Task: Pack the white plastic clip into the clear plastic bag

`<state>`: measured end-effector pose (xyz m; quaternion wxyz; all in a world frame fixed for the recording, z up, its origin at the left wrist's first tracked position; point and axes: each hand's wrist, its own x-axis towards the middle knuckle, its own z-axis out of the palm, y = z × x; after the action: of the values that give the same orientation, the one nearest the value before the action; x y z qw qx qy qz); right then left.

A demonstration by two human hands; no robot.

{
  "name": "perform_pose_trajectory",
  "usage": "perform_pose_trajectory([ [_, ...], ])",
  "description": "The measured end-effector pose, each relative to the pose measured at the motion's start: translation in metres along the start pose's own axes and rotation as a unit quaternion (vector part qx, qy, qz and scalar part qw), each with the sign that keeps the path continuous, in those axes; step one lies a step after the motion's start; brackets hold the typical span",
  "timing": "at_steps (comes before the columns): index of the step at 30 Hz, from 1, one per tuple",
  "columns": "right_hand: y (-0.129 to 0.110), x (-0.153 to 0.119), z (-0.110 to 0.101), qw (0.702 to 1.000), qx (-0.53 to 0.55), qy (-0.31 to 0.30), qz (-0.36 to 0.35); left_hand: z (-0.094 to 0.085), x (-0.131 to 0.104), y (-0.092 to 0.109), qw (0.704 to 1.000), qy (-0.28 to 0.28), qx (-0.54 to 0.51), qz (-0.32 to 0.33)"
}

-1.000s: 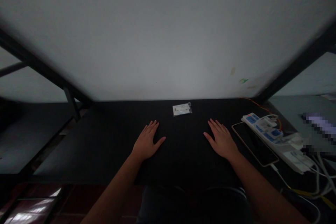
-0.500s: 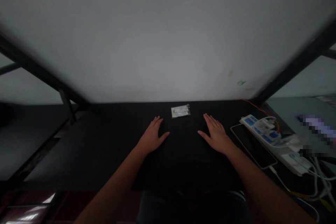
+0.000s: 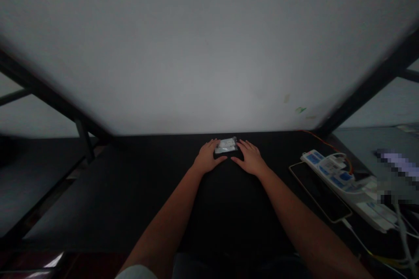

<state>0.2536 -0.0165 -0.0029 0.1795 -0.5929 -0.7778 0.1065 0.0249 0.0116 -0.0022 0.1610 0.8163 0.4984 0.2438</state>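
A small clear plastic packet (image 3: 225, 145) with something white inside lies flat on the black table (image 3: 137, 183), near the wall. What the white contents are, I cannot make out. My left hand (image 3: 208, 157) rests at the packet's left side, its fingers stretched forward and thumb spread out toward the middle. On the opposite side, my right hand (image 3: 250, 157) mirrors it, fingers extended at the packet's right edge and thumb apart. Both sets of fingertips are at the packet's edges; whether they touch it is hard to tell. Neither hand grips it.
To the right, a phone (image 3: 321, 192) lies plugged into a charging cable (image 3: 356, 237). Beside it is a white power strip (image 3: 340, 178) with plugs and tangled cords. Dark slanted frame bars (image 3: 369, 83) stand at both sides, and a pale wall (image 3: 209, 52) closes the back.
Both hands have moved inward and forward, from well apart to either side of the packet. The view has shifted slightly. The packet still lies at about the same place on the table.
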Motion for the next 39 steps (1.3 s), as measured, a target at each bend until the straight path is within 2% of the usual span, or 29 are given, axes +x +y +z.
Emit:
perform_pose_trajectory([
  [7,-0.002,-0.003,0.005,0.999,-0.006,0.033,0.007,0.006,-0.001,-0.003,1.0,0.016,0.008,0.007],
  [12,0.001,0.001,0.006,0.994,0.064,0.088,-0.027,0.003,0.001,0.003,0.999,0.032,-0.014,0.007],
  [18,-0.005,0.002,0.005,0.978,0.147,0.145,-0.01,-0.004,0.0,0.018,0.989,0.06,-0.136,-0.024],
  [23,-0.006,0.002,-0.001,0.97,0.161,0.18,0.002,-0.001,0.001,0.021,0.964,0.044,-0.247,-0.085],
  [28,-0.004,0.003,-0.007,0.978,0.135,0.157,0.028,0.004,0.002,0.02,0.926,-0.012,-0.348,-0.145],
  [32,-0.004,0.003,-0.009,0.987,0.103,0.12,0.03,0.003,0.002,0.019,0.911,-0.02,-0.379,-0.164],
  [35,-0.005,0.002,-0.009,0.981,0.107,0.161,0.014,0.0,0.002,0.019,0.905,-0.02,-0.388,-0.174],
  [39,-0.005,0.0,-0.011,0.951,0.179,0.252,0.026,-0.006,0.001,0.021,0.891,-0.02,-0.417,-0.178],
])
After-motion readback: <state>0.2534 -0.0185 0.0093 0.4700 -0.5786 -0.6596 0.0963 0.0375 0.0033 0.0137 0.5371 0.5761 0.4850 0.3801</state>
